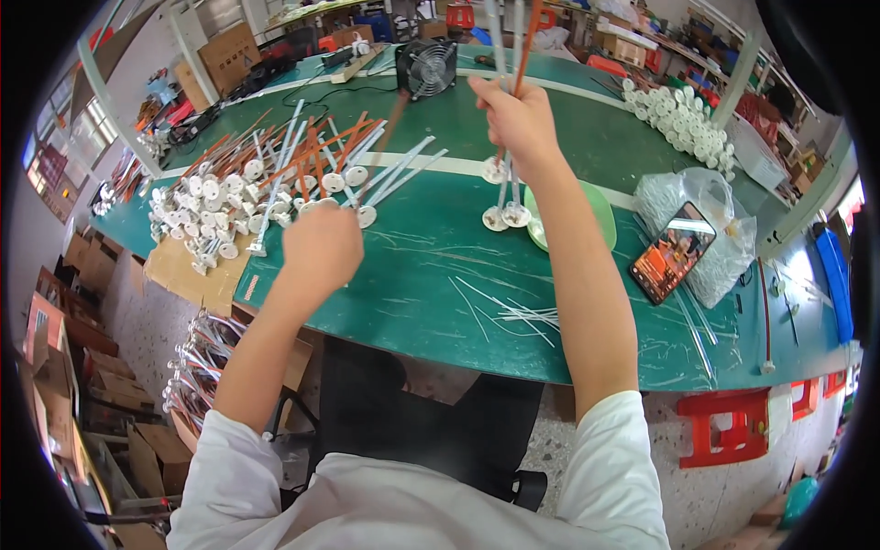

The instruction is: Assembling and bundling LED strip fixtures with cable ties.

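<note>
In my raised right hand (518, 119) several long thin strips (501, 41), grey-white and brown, stand upright in the closed fingers. Their white round ends (515, 215) hang below the fist, by a pale green bowl (600, 215) partly hidden by my forearm. My left hand (321, 243) is curled at the right edge of a heap of similar white-ended pieces (211, 197). A motion-blurred brown strip (394, 124) slants up from beside its fingers; the grip itself is hidden by the back of the hand.
Thin white offcuts (509, 312) lie on the green table (412, 321). To the right are a phone (674, 252) leaning on a clear plastic bag (710, 206) and a pile of white round parts (678, 124). A black fan (428, 69) stands behind; a red stool (724, 426) is below.
</note>
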### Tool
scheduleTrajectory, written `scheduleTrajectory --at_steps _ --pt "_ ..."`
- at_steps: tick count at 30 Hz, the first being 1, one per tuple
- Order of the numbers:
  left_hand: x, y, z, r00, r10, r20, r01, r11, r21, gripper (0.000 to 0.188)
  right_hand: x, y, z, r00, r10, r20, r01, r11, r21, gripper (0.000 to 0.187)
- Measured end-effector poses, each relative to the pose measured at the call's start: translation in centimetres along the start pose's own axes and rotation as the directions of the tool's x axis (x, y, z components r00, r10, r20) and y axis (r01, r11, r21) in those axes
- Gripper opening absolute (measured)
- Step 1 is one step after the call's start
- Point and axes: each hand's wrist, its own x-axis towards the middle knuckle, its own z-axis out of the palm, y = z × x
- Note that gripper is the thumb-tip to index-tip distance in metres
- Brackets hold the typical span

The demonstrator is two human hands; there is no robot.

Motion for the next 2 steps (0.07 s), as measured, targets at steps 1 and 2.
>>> scheduleTrajectory --at_steps 1,2 --pt "0.36 0.23 -0.55 0.992 0.000 -0.125 -0.013 0.995 -0.103 0.019 0.25 0.09 0.08 0.999 -0.035 -0.031 0.033 0.999 -0.041 0.029" --pt "0.34 0.17 -1.38 0.970 -0.030 -0.240 -0.019 0.979 -0.201 0.022 -0.27 -0.48 0.76 0.998 -0.069 0.000 0.069 0.997 -0.017 0.028"
